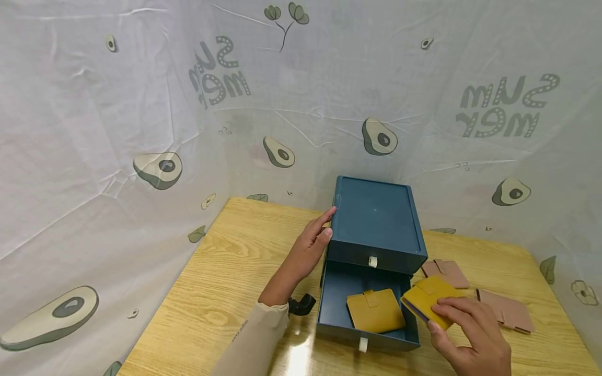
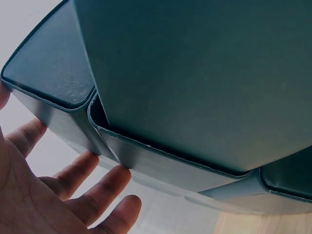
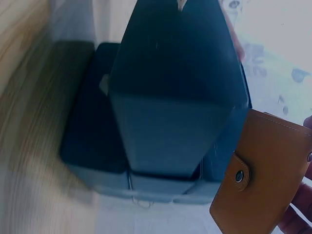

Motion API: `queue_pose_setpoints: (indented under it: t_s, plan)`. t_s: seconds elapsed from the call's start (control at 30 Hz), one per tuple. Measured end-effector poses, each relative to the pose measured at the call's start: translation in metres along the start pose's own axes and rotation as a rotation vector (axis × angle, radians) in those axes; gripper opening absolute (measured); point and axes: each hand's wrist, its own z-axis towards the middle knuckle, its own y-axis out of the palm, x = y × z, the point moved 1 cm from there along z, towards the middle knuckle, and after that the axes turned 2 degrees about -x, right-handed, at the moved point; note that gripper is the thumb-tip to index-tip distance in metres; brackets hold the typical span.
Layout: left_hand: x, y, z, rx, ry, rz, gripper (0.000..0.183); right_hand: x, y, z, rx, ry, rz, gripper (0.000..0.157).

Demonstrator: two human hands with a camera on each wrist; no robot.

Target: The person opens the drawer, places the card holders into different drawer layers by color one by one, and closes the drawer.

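Note:
A dark blue two-drawer box (image 1: 376, 214) stands on the table with its lower drawer (image 1: 335, 292) pulled out. My left hand (image 1: 307, 248) rests its fingers against the box's left side near the top; in the left wrist view the fingertips (image 2: 119, 178) lie along the side wall. Between thumb and fingers my right hand (image 1: 477, 334) pinches a yellow snap wallet (image 1: 428, 295), held just right of the open drawer. That wallet (image 3: 263, 170) looks orange-brown in the right wrist view, its snap tab facing the camera. Another yellow wallet (image 1: 376, 312) lies flat inside the drawer.
Two pink wallets (image 1: 449, 272) lie on the wooden table (image 1: 244, 250) right of the box, the nearer one partly behind my right hand. White pull tabs (image 1: 363, 344) stick out from the drawer fronts. A printed cloth (image 1: 320, 78) hangs behind and along the sides.

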Motion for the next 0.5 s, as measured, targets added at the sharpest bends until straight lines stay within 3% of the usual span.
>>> queue_pose_setpoints:
  t_s: [0.27, 0.5]
  plan:
    - [0.000, 0.000, 0.001, 0.002, 0.000, -0.011, 0.055, -0.020, 0.018, 0.007, 0.018, -0.087, 0.109, 0.050]
    - [0.002, 0.000, 0.002, -0.001, -0.005, -0.014, 0.056, -0.027, 0.031, 0.010, -0.003, -0.108, 0.146, 0.043]
